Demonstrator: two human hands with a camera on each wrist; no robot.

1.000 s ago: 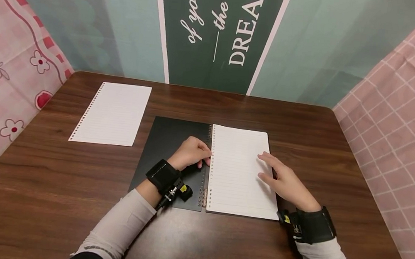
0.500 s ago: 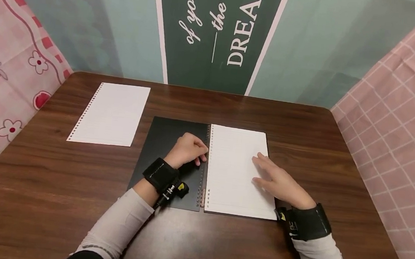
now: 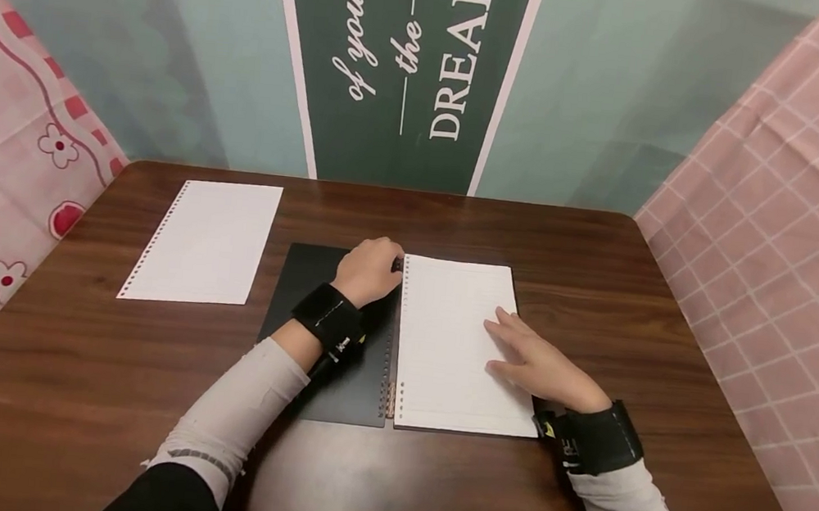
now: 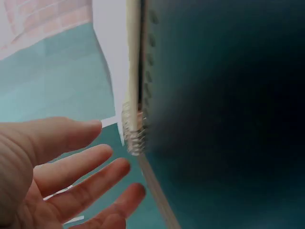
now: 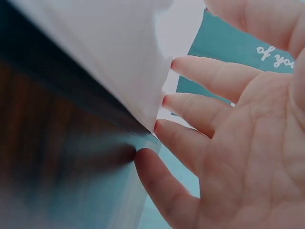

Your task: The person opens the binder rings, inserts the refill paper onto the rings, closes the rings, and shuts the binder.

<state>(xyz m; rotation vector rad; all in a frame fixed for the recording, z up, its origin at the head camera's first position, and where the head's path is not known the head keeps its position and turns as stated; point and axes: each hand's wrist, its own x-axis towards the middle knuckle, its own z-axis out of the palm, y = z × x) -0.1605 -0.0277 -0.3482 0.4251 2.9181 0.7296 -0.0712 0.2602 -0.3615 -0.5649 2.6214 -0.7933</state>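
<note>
A loose-leaf notebook lies spread on the table, its black cover (image 3: 348, 393) at the left and its stack of punched, lined pages (image 3: 449, 337) at the right. Between them runs the ring binding (image 3: 391, 402). My left hand (image 3: 369, 271) is at the far end of that binding, over the cover. In the left wrist view its thumb and fingers are spread beside the end rings (image 4: 135, 139), with a gap between. My right hand (image 3: 545, 367) lies at the right edge of the pages with straight fingers; in the right wrist view several fingertips (image 5: 164, 101) touch the paper edge.
A loose punched sheet (image 3: 199, 243) lies flat at the far left of the brown wooden table (image 3: 566, 246). Behind the table hangs a green and teal cloth (image 3: 567, 81), with pink patterned cloths at both sides.
My left hand has moved away from me along the binding, from its middle to its far end. The right hand stays on the pages. The head view has shifted slightly.
</note>
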